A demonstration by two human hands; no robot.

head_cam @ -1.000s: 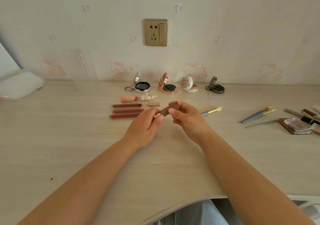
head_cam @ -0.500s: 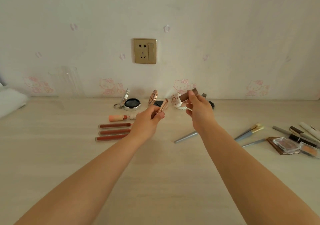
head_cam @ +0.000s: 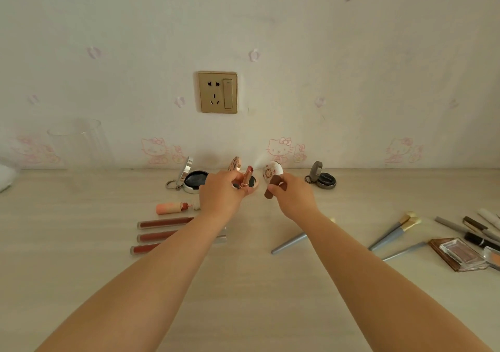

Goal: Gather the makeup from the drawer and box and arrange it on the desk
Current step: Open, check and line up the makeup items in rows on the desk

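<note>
My left hand (head_cam: pixel 220 193) grips an uncapped rose-gold lipstick (head_cam: pixel 247 176), held upright. Beside it, my right hand (head_cam: pixel 293 198) pinches the lipstick's brown cap (head_cam: pixel 272 188). Both hands hover over the pale wooden desk (head_cam: pixel 243 284) near its back edge. Behind them stand several open compacts: a silver one (head_cam: pixel 193 178), a pink one (head_cam: pixel 236 163) partly hidden by my left hand, a white flowered one (head_cam: pixel 271 171) and a grey one (head_cam: pixel 322 179). Left of my arm lie three red lip gloss tubes (head_cam: pixel 163 222) and a peach tube (head_cam: pixel 173 207).
A grey brush (head_cam: pixel 290 242) lies under my right forearm. More brushes (head_cam: pixel 396 228), pencils (head_cam: pixel 476 228) and a brown blush palette (head_cam: pixel 457 253) lie at the right. A clear glass (head_cam: pixel 81 146) stands at the back left. A gold wall socket (head_cam: pixel 217 92) sits above the compacts.
The cap came off the lipstick and my hands drew apart, reaching toward the compacts. The view tilted up toward the wall. My right hand has lowered the cap slightly.
</note>
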